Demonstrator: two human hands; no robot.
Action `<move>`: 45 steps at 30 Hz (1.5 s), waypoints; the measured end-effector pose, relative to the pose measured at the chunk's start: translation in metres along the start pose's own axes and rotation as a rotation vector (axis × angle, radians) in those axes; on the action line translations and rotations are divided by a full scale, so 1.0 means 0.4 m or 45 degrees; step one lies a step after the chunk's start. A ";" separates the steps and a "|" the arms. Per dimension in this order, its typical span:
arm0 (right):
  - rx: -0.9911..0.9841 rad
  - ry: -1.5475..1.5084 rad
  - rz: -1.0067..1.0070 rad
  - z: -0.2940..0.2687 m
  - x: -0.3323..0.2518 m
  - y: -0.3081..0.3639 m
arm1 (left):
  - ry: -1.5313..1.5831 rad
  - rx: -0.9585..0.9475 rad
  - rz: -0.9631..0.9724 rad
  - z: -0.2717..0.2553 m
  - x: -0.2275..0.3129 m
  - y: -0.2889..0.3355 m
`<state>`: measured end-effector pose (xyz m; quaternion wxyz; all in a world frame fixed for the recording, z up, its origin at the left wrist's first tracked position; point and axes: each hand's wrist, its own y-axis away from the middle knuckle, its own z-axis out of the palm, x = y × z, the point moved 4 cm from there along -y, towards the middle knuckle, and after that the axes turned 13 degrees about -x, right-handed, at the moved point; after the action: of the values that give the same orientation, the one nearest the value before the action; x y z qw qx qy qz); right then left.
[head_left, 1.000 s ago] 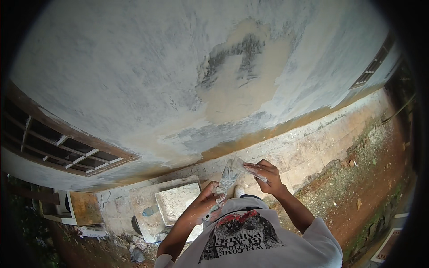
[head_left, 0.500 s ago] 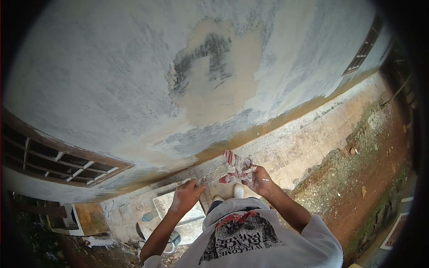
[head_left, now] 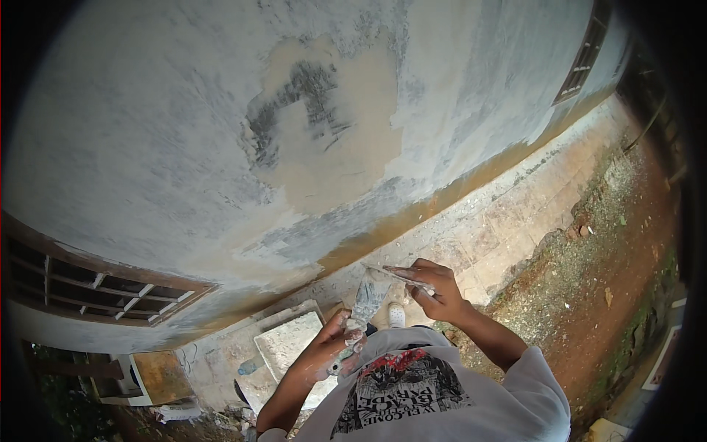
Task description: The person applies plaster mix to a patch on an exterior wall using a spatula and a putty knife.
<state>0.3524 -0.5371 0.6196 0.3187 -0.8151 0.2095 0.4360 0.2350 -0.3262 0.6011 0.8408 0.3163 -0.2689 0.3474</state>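
My left hand (head_left: 333, 346), smeared with white putty, is closed round the handle of a putty knife (head_left: 370, 296). Its wide, putty-coated blade points up and away from me. In my right hand (head_left: 433, 289) is a thin flat piece (head_left: 403, 277), pinched and seen nearly edge-on, with pale smears on it. The blade's far end meets or almost meets this piece; I cannot tell which. Beyond my hands rises a grey-white wall (head_left: 177, 147) with a beige putty patch (head_left: 361, 125) around a dark bare area (head_left: 313, 92).
A barred window (head_left: 96, 283) is low at the left, another (head_left: 585, 55) at the far right. Below me, a pale slab (head_left: 291, 340) lies beside a clear bottle (head_left: 250, 366). The paved strip (head_left: 515, 228) borders rubble and reddish soil (head_left: 589, 317). My shoe (head_left: 396, 315) shows below.
My left hand has come lower and to the right, its putty knife now raised toward the right hand. The right hand has tilted the red-and-white flat piece edge-on. The view has shifted slightly.
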 end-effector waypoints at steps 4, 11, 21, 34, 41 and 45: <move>0.111 0.228 -0.097 0.011 0.031 0.030 | -0.021 -0.012 -0.010 0.032 0.019 -0.019; 0.397 -0.864 0.563 0.105 0.269 0.162 | -0.247 -0.040 0.154 0.008 0.058 -0.056; 0.499 -2.002 0.984 0.138 0.246 0.161 | -2.713 0.304 0.352 -0.133 0.032 -0.060; 0.538 -0.738 0.291 -0.026 0.109 0.089 | -0.269 0.037 -0.059 -0.018 -0.020 -0.033; 0.201 0.392 -0.234 -0.011 0.013 0.055 | 0.002 -0.085 -0.069 0.051 0.024 -0.067; 0.191 0.401 -0.201 -0.004 0.068 0.086 | 0.019 -0.088 -0.107 0.039 0.019 -0.068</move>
<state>0.3465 -0.5643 0.5858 0.3751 -0.8611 0.2242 0.2600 0.2567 -0.3495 0.6071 0.8670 0.2956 -0.2609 0.3049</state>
